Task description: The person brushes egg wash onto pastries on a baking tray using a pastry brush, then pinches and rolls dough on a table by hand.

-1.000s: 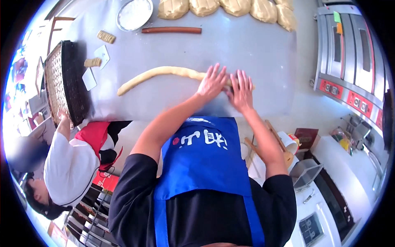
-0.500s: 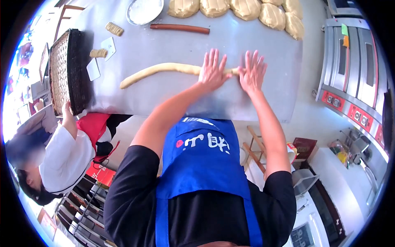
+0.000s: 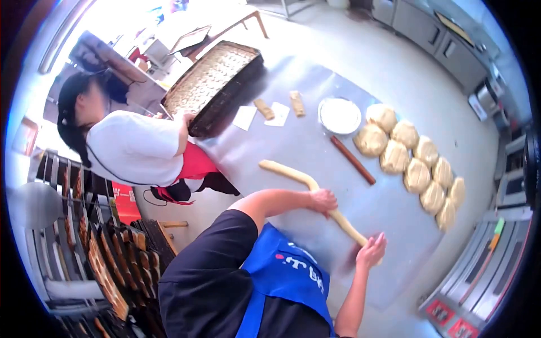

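Note:
A long pale dough rope [image 3: 346, 226] lies diagonally on the metal table [image 3: 276, 149], its far end bent toward the upper left. About midway along it, my left hand [image 3: 323, 201] is closed around the dough. My right hand [image 3: 372, 252] grips the rope near its lower right end, and a short stub of dough shows past the palm. Beyond my hands is a reddish-brown rolling pin [image 3: 353, 160]. Several rounded dough lumps [image 3: 417, 176] sit in rows along the table's right side.
A white bowl of pale powder [image 3: 339, 116] stands near the rolling pin. Small ridged dough pieces [image 3: 297, 103] and white cards [image 3: 244, 118] lie to its left. A person [image 3: 135, 146] holds a large dark tray [image 3: 225, 90] at the table's left edge. Racks of baked goods [image 3: 107, 270] stand lower left.
My view has turned, so the table now appears slanted. Both hands have gone from flat with spread fingers to gripping the rope, spaced wider apart. More dough shows between them.

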The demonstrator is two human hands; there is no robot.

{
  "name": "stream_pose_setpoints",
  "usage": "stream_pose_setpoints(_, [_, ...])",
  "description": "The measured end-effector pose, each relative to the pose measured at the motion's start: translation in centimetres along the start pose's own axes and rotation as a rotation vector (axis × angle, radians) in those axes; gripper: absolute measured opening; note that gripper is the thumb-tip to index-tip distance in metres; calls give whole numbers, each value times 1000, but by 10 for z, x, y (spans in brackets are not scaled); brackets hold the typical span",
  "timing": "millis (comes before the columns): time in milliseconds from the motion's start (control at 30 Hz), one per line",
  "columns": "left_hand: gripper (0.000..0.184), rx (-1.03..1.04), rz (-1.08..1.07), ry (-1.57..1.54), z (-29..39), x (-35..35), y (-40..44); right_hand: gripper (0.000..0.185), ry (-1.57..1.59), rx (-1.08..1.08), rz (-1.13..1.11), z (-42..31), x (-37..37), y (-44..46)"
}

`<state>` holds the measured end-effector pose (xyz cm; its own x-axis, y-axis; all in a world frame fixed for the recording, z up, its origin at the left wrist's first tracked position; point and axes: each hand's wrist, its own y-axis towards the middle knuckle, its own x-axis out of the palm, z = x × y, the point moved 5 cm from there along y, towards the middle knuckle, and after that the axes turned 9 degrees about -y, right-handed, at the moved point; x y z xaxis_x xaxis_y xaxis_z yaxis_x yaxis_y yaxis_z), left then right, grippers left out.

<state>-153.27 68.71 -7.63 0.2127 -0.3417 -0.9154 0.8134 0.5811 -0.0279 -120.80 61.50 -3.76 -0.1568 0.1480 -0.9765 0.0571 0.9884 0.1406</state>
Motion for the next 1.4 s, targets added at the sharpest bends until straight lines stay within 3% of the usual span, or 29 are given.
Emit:
stream_pose_setpoints(33, [73,-13,-75,-64,-3,4,2,55,-16,-5,26,3,3,1])
stream_pose_setpoints(167, [89,-190,2,-92,-8,-72,-21,54,-3,31,-57,3,-6,5])
stream_pose_setpoints(233, [86,-167,41,-25,-28,-58,-38,47,40,89,-127,10,3,9])
stream_pose_setpoints(267, [85,-303,-56,-169,-39,-43,-45,37,-257,-212,-89,10,13,6])
stream_pose_setpoints(300, [87,-289,6,-123,-32,-47,-55,30,-113,-25,-122,2,-1,14])
stream_pose_setpoints(333, [92,-192,206,48,-18,-56,-64,29,-235,-111,-165,9,13,14])
stream_pose_setpoints(400, [103,-296,105,12,4,-66,-72,29,-276,-102,-147,5,22,18])
stream_pose_setpoints(433, [106,-339,81,17,3,-62,-71,34,-92,30,-57,-20,0,25])
stream_pose_setpoints(467, [106,-335,59,-20,3,-58,-68,44,68,141,-59,-36,-4,34])
stream_pose_setpoints(533, [105,-315,30,-64,-13,-64,-61,49,69,-71,58,-105,-16,51])
stream_pose_setpoints(600, [101,-515,219,-411,-30,-75,-58,52,294,-270,41,-171,-8,63])
stream_pose_setpoints(633, [101,-503,207,-429,-26,-71,-59,56,266,-326,23,-198,3,62])
stream_pose_setpoints(700, [89,-425,260,43,-22,-77,-65,64,195,-426,-39,-240,27,50])
stream_pose_setpoints(733, [89,-415,256,33,-20,-72,-73,69,143,-461,-87,-250,42,40])
stream_pose_setpoints(800, [76,-511,199,24,-5,-51,-94,72,136,-472,-112,-250,45,23])
stream_pose_setpoints(967, [73,-530,282,56,39,-26,-137,81,115,-610,-110,-228,34,-32])
stream_pose_setpoints(1067, [71,-492,322,30,22,-46,-116,82,105,-542,-18,-229,46,1])
stream_pose_setpoints(1167, [76,-594,313,15,-16,-71,-83,84,10,-378,-142,-235,43,63])
stream_pose_setpoints(1233, [78,-655,356,63,-37,-82,-71,81,-34,-347,-49,-233,44,85])
stream_pose_setpoints(1400, [82,-688,414,23,-12,-69,-95,81,-48,-492,-78,-230,33,41])
